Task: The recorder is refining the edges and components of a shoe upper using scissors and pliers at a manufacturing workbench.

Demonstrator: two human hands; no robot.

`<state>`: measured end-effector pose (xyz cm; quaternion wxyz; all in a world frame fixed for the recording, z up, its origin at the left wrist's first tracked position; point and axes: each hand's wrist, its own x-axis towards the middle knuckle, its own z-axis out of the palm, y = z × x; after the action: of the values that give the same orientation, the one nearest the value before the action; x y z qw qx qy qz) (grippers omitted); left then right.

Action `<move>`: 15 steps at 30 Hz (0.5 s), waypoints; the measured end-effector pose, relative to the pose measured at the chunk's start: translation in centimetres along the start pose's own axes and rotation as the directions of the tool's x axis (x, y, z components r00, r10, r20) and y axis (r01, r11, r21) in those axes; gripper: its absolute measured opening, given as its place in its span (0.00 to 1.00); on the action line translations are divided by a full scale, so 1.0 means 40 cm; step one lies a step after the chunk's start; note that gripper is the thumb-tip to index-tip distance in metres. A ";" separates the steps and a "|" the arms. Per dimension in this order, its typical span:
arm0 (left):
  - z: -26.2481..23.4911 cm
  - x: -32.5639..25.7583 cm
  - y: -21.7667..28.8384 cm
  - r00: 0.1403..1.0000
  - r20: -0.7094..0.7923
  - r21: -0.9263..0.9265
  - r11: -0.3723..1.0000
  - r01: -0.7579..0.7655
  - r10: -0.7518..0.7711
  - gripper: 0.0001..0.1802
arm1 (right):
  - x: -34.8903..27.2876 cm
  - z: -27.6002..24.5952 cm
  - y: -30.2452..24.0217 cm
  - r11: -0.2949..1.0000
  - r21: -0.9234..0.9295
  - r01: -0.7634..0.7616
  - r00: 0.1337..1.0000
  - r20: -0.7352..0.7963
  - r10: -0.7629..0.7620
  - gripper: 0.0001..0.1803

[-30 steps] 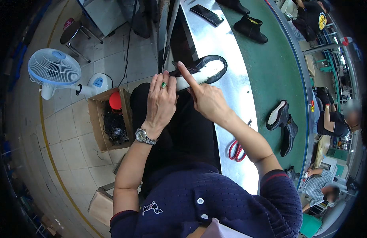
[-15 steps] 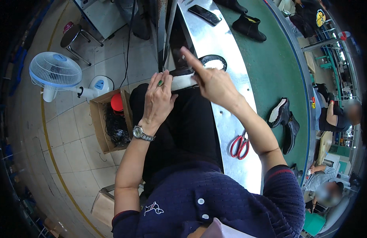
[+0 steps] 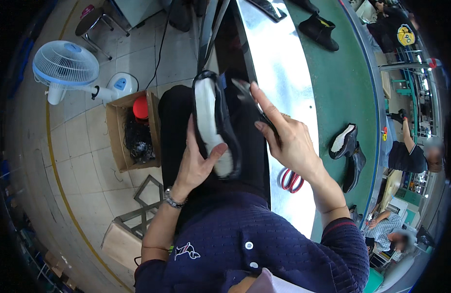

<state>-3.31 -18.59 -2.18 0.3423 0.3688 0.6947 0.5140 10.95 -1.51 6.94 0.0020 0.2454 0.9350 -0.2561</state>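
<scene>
In my left hand (image 3: 192,168) is a black shoe (image 3: 209,124), held over my lap with its white underside facing up. The thumb lies across the white surface, and the other fingers go behind the shoe's left side. To the right of it, my right hand (image 3: 291,139) grips a dark metal hand tool (image 3: 244,93) with the index finger stretched along it. The tool's end is blurred, so its exact kind cannot be made out. It is apart from the shoe. Red-handled scissors (image 3: 292,180) lie on the metal bench edge below my right forearm.
The shiny metal bench strip (image 3: 284,63) borders a green belt (image 3: 328,88) on my right. Black shoes (image 3: 351,158) and a black boot (image 3: 319,31) rest there. A phone (image 3: 268,9) lies at the far end. Left are a cardboard box (image 3: 119,146) and a fan (image 3: 67,66).
The shoe has come up and nearer, turning its white underside toward me. My left hand now grips it from below, and my right hand has drawn back right, showing the tool.
</scene>
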 end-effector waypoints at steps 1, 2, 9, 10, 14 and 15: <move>0.000 -0.013 -0.009 0.987 -0.084 -0.122 0.985 0.125 -0.136 0.46 | 0.015 0.017 -0.019 0.998 0.009 0.060 0.992 -0.114 -0.059 0.42; -0.010 -0.014 -0.020 0.982 -0.129 -0.135 0.983 0.121 -0.138 0.39 | 0.036 0.029 -0.035 0.993 -0.008 0.115 0.963 -0.245 -0.113 0.42; -0.050 0.000 -0.021 0.981 -0.175 0.053 0.994 0.099 -0.088 0.30 | 0.146 0.012 -0.064 0.972 -0.198 0.128 0.985 0.141 -0.101 0.41; -0.050 -0.002 -0.018 0.976 -0.184 0.079 0.988 0.130 -0.113 0.29 | 0.143 0.012 -0.063 0.959 -0.223 0.178 0.984 0.063 -0.168 0.41; -0.047 -0.002 -0.010 0.948 -0.311 0.319 0.947 0.045 0.059 0.24 | 0.119 0.040 -0.063 0.979 -0.006 0.202 0.952 -0.234 -0.198 0.41; -0.049 -0.001 -0.008 0.949 -0.311 0.321 0.946 0.049 0.057 0.24 | 0.118 0.048 -0.063 0.992 -0.012 0.124 0.985 -0.123 -0.124 0.41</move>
<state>-5.03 -19.58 -2.02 0.1600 0.3343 0.8148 0.4457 5.42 -2.15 5.85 -0.0712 0.2022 0.9473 -0.2379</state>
